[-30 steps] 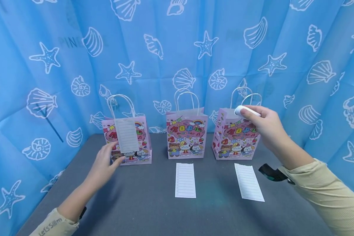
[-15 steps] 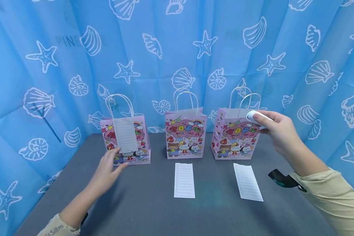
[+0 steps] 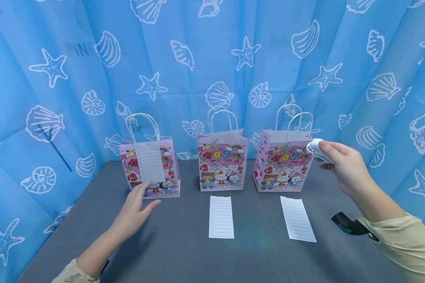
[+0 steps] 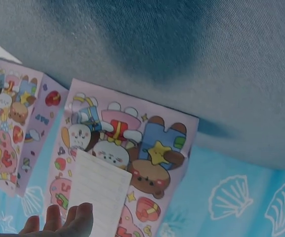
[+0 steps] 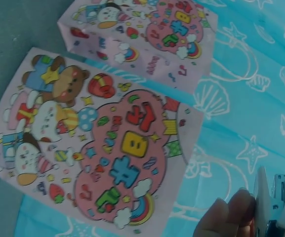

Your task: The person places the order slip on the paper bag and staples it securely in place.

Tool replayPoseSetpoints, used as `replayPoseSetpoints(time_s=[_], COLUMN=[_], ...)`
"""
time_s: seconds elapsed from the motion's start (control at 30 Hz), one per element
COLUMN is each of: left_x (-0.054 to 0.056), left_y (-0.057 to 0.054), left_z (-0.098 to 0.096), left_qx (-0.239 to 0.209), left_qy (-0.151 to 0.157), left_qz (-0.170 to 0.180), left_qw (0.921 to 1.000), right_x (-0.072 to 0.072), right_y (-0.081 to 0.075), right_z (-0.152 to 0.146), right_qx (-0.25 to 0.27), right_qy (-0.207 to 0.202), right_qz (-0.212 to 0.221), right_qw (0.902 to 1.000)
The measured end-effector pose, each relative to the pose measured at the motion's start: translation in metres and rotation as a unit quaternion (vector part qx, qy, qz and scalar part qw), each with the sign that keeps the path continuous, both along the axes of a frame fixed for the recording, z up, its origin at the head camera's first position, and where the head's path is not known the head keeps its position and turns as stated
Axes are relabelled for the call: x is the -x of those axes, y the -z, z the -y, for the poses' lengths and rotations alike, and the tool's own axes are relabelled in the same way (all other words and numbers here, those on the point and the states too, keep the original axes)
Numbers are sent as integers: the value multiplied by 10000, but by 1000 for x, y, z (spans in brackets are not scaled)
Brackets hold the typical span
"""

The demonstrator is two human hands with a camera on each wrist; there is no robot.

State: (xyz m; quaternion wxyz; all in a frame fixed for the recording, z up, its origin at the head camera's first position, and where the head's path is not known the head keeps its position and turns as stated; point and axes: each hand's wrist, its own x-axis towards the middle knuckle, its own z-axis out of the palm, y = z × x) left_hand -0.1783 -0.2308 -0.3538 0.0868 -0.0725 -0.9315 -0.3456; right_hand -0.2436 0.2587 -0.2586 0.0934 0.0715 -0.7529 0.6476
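Note:
My right hand [image 3: 347, 165] holds a small white stapler [image 3: 320, 150] in front of the right gift bag [image 3: 285, 165], near its upper right corner. Metal parts of the stapler [image 5: 279, 197] show in the right wrist view. My left hand [image 3: 132, 212] is spread, palm towards the left gift bag [image 3: 171, 173], with fingertips by the lower end of a lined paper slip [image 3: 150, 162]. That slip hangs against the bag's front from its top edge. Whether the fingers touch it, I cannot tell.
A middle gift bag [image 3: 223, 163] stands between the other two, all with white twisted handles. Flat on the grey table [image 3: 184, 251] lie a middle lined slip [image 3: 221, 217] and a right lined slip [image 3: 298, 219]. A blue shell-print curtain [image 3: 205, 59] hangs behind.
My right hand has drawn right and slightly down with the stapler, away from the right bag's opening. My left hand has shifted a little right and down.

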Motion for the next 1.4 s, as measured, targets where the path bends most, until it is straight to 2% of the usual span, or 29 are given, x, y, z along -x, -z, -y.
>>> replayPoseSetpoints(time_s=[0.13, 0.33, 0.57, 0.73, 0.97, 1.2, 1.4], left_x=[0, 1, 1, 0, -1, -2, -5], left_y=[2, 4, 9, 14, 20, 29, 33], left_z=[-4, -8, -16, -18, -26, -37, -47], left_qx=[18, 142, 318, 412, 455, 429, 433], left_qy=[107, 136, 312, 355, 479, 619, 782], left_qz=[34, 37, 203, 49, 129, 62, 179], left_qw=[9999, 9998, 9988, 9985, 9977, 9971, 9958], right_x=[-2, -2, -3, -5, -12, -14, -16], right_y=[6, 16, 31, 40, 54, 67, 77], right_z=[-7, -14, -20, -23, -30, -38, -47], right_qx=[-723, -1242, -1315, -1421, -1824, -1761, -1853], right_qy=[321, 389, 262, 404, 553, 334, 256], right_qz=[120, 351, 731, 922, 1427, 1831, 2079], right_qw=[9968, 9909, 9883, 9847, 9712, 9666, 9601])
